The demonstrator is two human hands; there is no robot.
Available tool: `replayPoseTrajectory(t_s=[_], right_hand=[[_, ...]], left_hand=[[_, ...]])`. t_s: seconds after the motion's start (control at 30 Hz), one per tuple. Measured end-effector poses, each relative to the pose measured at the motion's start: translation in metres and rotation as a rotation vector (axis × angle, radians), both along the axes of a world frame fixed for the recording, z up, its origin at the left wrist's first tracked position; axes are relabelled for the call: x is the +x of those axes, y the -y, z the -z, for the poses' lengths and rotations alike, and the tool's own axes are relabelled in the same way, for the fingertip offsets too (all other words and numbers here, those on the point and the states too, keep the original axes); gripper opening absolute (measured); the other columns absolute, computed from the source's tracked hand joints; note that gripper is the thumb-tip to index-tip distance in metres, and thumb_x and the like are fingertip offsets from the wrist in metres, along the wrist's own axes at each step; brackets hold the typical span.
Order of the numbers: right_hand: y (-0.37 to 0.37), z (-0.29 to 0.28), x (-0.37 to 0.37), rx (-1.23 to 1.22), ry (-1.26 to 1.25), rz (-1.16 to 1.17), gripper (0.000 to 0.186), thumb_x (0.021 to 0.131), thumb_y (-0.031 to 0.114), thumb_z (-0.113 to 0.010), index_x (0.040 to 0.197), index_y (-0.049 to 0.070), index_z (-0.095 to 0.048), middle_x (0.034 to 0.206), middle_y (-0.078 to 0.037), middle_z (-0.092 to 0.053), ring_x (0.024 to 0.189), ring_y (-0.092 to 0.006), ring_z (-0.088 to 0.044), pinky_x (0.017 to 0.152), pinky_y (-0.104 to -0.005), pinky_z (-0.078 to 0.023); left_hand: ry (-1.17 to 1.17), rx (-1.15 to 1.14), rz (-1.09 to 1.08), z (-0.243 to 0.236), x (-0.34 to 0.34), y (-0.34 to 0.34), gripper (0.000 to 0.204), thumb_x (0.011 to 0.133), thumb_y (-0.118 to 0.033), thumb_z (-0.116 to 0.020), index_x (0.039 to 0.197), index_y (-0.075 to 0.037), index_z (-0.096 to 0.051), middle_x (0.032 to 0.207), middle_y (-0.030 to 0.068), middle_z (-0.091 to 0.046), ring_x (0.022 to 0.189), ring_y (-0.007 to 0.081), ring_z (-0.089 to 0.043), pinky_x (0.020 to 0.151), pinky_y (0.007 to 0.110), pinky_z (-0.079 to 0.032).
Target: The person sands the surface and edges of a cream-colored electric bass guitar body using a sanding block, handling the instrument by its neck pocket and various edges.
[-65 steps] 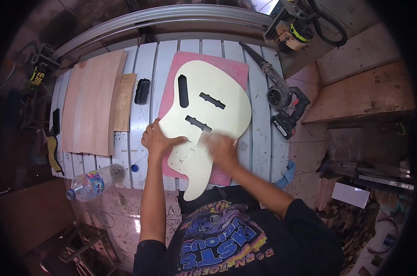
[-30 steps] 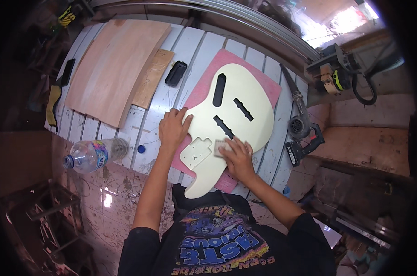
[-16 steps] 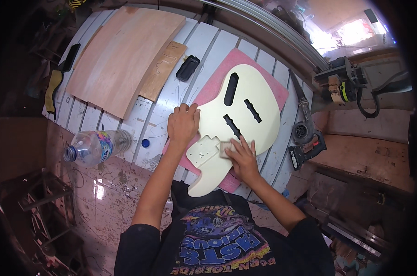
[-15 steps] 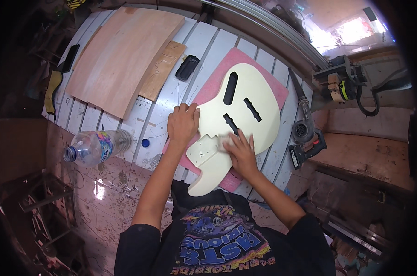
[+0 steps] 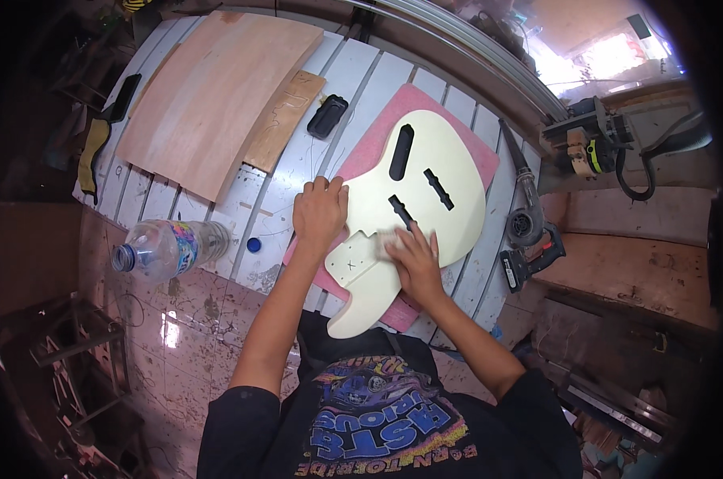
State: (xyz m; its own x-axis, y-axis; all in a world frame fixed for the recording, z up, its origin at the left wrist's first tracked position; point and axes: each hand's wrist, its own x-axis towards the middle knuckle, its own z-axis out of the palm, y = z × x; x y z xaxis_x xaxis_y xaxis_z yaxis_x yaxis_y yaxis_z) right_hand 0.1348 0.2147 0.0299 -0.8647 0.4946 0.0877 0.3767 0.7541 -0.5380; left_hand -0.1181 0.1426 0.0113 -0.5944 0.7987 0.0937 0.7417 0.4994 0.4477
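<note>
A cream-coloured guitar body point(image 5: 457, 152) lies flat on a pink foam sheet point(image 5: 413, 97), with black-lined slots cut in it and a small cross marked in its neck pocket. My left hand point(image 5: 320, 214) grips the body's left edge by the waist, fingers curled and the thumb along the rim. Over the lower middle of the body, beside the neck pocket, is my right hand point(image 5: 416, 259). Its thumb side and fingertips are smeared by motion around a small pale thing pressed on the surface; its kind I cannot make out. The other fingers are partly raised.
Wide wooden boards point(image 5: 218, 96) rest at the left of the slatted white table point(image 5: 361, 68). A clear plastic bottle point(image 5: 174, 249), a blue cap point(image 5: 254, 245) and a black case point(image 5: 327, 116) are nearby. At the right edge sits a cordless blower point(image 5: 529, 227).
My right hand stays at the same part of the guitar body, its fingertips blurred in both pictures. The left hand keeps its hold; the view has shifted slightly.
</note>
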Motion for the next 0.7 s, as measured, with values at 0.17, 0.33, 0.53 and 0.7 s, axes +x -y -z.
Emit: replayPoseTrajectory(t_s=[0.17,0.33,0.53,0.7], right_hand=[[-0.046,-0.007,-0.099,0.067,-0.027,0.099,0.040,0.093,0.006,-0.066,0.131,0.018,-0.070,0.152,-0.010,-0.056,0.150,-0.0375,-0.041,0.122,-0.0662,-0.020],[0.012,-0.001,0.003,0.051,0.018,0.028,0.037,0.090,0.007,-0.071,0.125,0.020,-0.073,0.151,-0.010,-0.057,0.148,-0.0392,-0.044,0.122,-0.0670,-0.020],[-0.003,0.001,-0.034,0.042,-0.084,0.097,0.039,0.090,0.004,-0.070,0.126,0.019,-0.072,0.149,-0.010,-0.058,0.147,-0.0393,-0.044,0.122,-0.0665,-0.020],[-0.033,0.007,-0.086,0.055,-0.134,0.116,0.040,0.091,0.006,-0.069,0.128,0.020,-0.071,0.147,-0.010,-0.059,0.146,-0.0382,-0.044,0.122,-0.0652,-0.022]], left_hand=[[0.007,0.008,0.025,-0.001,0.004,-0.007,0.031,0.104,-0.033,-0.053,0.116,-0.011,-0.071,0.102,0.0149,-0.068,0.092,0.0357,-0.066,0.077,0.050,-0.054],[-0.014,-0.011,0.006,0.001,-0.001,-0.001,0.031,0.105,-0.033,-0.051,0.116,-0.011,-0.071,0.101,0.0149,-0.067,0.091,0.0359,-0.066,0.077,0.050,-0.054],[-0.037,-0.012,-0.003,-0.001,0.003,-0.002,0.032,0.106,-0.034,-0.051,0.116,-0.010,-0.071,0.101,0.0150,-0.067,0.092,0.0360,-0.066,0.077,0.051,-0.054],[-0.012,0.010,0.024,0.000,0.006,-0.004,0.033,0.106,-0.034,-0.050,0.116,-0.010,-0.071,0.103,0.0158,-0.067,0.094,0.0369,-0.066,0.078,0.051,-0.054]])
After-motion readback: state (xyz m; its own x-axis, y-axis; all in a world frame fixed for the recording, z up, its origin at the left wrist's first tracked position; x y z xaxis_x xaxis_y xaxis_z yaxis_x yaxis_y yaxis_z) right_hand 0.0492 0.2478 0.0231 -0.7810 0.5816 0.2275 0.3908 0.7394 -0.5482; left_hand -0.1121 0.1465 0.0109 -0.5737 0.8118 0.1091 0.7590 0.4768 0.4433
